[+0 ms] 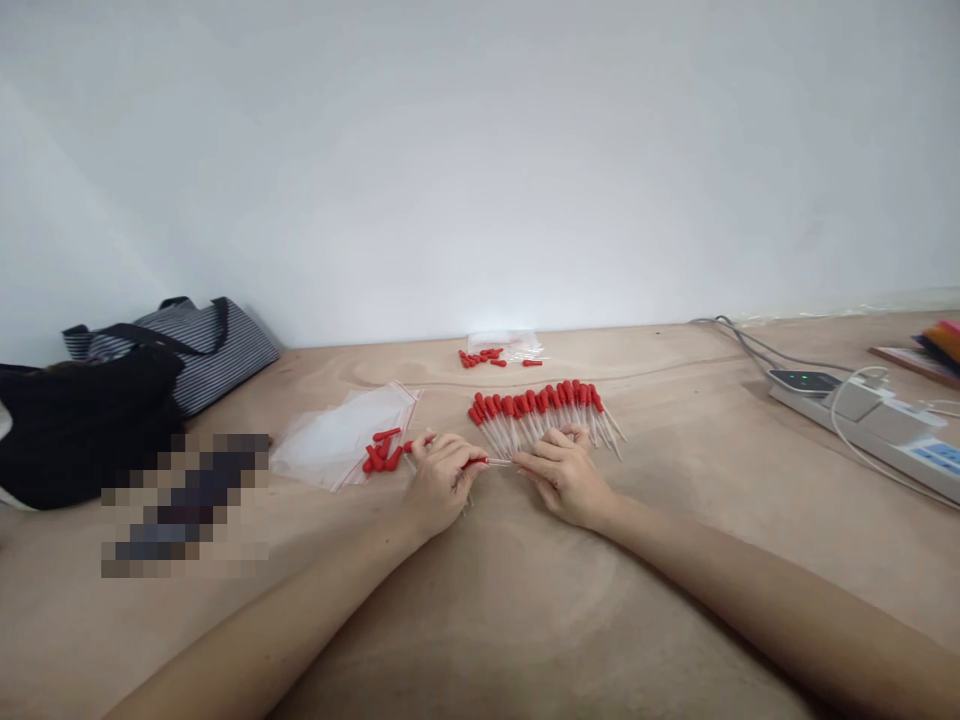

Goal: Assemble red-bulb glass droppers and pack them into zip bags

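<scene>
My left hand (442, 485) is closed around a red rubber dropper bulb (475, 462), whose open end points right. From the right, my right hand (564, 478) pinches a thin clear dropper tube (501, 462). The tube's left end meets the bulb's mouth; how far it sits inside cannot be made out. Just beyond my hands lies a row of droppers (551, 402), red bulbs away from me and clear tubes toward me. Several loose red bulbs (384, 457) lie left of my left hand, by a clear zip bag (337, 437). A few thin tubes show partly under that hand.
Farther back are more red bulbs (477, 358) and another clear bag (504, 344) near the wall. A striped bag (244, 350) and a black bag (97, 425) stand at left. On the right are a white power strip (847, 415) with cables and a dark device (802, 381).
</scene>
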Motion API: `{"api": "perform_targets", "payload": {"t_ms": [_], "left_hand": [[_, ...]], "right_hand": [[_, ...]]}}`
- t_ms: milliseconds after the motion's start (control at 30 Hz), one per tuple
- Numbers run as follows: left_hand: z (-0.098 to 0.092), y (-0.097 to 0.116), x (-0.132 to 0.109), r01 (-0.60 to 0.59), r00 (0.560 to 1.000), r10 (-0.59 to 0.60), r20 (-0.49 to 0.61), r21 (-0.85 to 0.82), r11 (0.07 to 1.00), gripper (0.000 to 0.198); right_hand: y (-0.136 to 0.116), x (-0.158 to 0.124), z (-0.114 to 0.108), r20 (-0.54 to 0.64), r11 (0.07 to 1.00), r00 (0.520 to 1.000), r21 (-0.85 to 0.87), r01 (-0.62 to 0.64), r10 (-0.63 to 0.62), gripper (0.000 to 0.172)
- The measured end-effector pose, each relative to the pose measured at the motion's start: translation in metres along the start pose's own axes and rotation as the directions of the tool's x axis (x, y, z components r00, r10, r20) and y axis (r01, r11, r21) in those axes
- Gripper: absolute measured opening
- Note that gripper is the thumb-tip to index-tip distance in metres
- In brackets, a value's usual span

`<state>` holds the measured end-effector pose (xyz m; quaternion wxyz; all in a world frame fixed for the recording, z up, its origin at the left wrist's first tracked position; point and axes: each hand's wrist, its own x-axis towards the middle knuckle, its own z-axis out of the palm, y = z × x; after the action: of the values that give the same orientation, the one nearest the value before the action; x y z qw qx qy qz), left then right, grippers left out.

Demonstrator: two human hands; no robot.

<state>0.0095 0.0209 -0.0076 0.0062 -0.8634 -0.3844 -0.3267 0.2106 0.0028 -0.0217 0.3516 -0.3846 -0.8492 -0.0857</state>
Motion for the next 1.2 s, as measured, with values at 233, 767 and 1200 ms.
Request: {"api": "perform_targets", "payload": {"t_ms": [233,767,1200], "left_hand": [[-0.002,0.001,-0.001,-0.066,0.996,0.069,0.055,-0.044,0.997,0.014],[-0.003,0.005,-0.001,-0.191,0.981,0.192,0.032,-0.034,0.981,0.014],[-0.004,0.0,0.003,-0.035,0.997,0.036,-0.065,0.027,0.999,0.023]], "right_hand": [[0.005,0.0,-0.004,0.026,0.998,0.999,-0.039,0.049,-0.048,0.024],[-0.015,0.012,-0.013,0.281,0.954,0.938,0.159,-0.255,0.204,0.023],[-0.019,0.012,-0.006,0.333,0.832,0.856,0.265,-0.487,0.395,0.032]]}}
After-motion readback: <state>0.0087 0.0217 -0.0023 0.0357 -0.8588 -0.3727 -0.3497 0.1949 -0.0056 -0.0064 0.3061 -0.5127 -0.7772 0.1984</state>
